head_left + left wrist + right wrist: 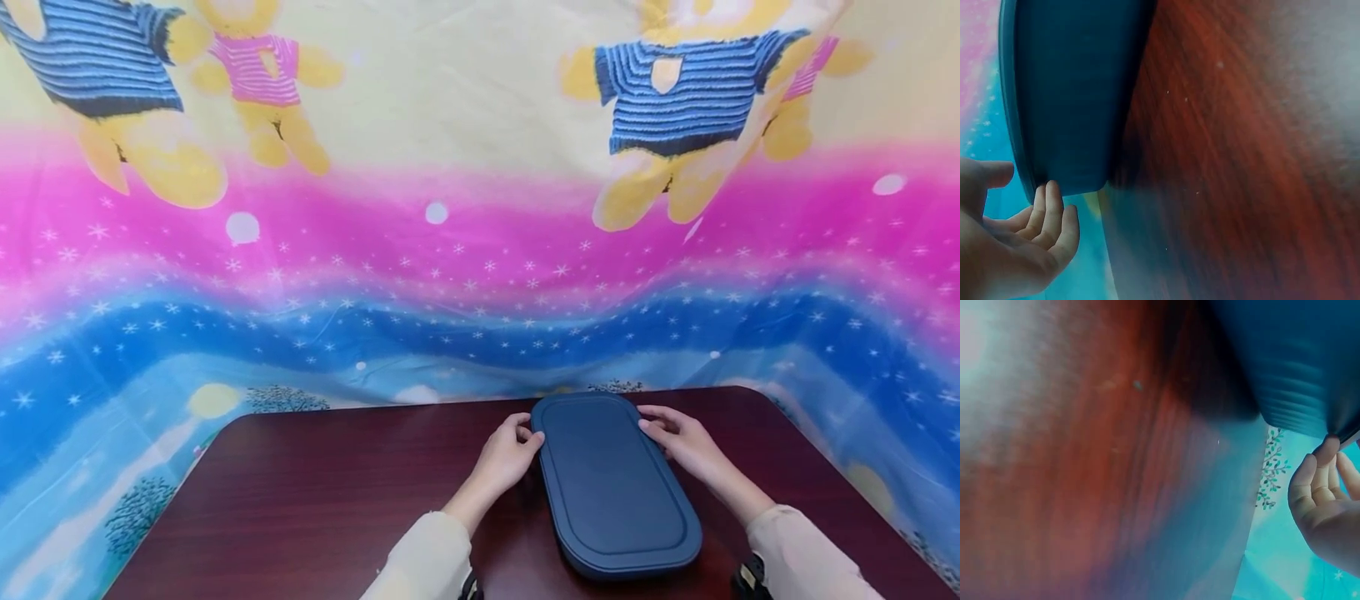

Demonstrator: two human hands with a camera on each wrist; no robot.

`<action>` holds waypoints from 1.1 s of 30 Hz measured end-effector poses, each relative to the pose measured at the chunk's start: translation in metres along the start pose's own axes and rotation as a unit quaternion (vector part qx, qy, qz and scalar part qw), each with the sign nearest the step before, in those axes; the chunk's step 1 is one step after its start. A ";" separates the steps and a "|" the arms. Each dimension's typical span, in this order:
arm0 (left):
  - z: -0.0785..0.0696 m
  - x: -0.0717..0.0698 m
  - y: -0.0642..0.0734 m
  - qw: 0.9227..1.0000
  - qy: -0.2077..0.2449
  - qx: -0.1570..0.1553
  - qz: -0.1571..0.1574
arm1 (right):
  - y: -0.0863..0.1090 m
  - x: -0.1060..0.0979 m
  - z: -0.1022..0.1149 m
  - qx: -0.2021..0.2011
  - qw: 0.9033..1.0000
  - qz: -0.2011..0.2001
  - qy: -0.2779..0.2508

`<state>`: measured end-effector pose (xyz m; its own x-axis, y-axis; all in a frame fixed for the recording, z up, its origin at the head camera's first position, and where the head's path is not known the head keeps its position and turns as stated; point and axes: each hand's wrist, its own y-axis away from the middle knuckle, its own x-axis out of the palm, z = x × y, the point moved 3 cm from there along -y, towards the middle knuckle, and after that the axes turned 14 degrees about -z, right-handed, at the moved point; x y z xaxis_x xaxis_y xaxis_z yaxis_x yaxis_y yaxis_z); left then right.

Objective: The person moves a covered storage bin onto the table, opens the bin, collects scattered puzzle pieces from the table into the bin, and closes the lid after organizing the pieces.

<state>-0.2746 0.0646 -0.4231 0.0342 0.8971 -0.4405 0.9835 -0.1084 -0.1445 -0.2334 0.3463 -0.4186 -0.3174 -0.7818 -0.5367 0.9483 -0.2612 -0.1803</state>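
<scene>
A dark blue lidded box [611, 475], oblong with rounded corners, lies lengthwise on the table. Its lid has a raised border, and its ribbed side wall [1288, 381] shows in the right wrist view. At the far left part of the rim, my left hand [506, 454] has its thumb by the lid's edge and its fingers bent beneath. In the left wrist view the fingertips [1052, 187] are right at the underside of the rim. Across from it, my right hand [686, 446] pinches the far right part of the rim, thumb on top. The box's contents are hidden by the lid.
The dark red-brown wooden table [337, 492] has rounded far corners. Behind it and along its sides hangs a colourful cloth [450, 250] printed with bears and snowflakes, close to the table's far edge.
</scene>
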 end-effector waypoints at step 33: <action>0.005 0.010 -0.027 1.000 0.006 -0.019 0.016 | -0.037 0.006 0.000 -0.024 0.994 0.109 -0.001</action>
<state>-0.3015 0.0746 -0.4278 0.0668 0.8982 -0.4345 0.9879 -0.1206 -0.0975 -0.2706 0.3514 -0.4148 -0.1048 -0.8178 -0.5659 0.9933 -0.0581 -0.0999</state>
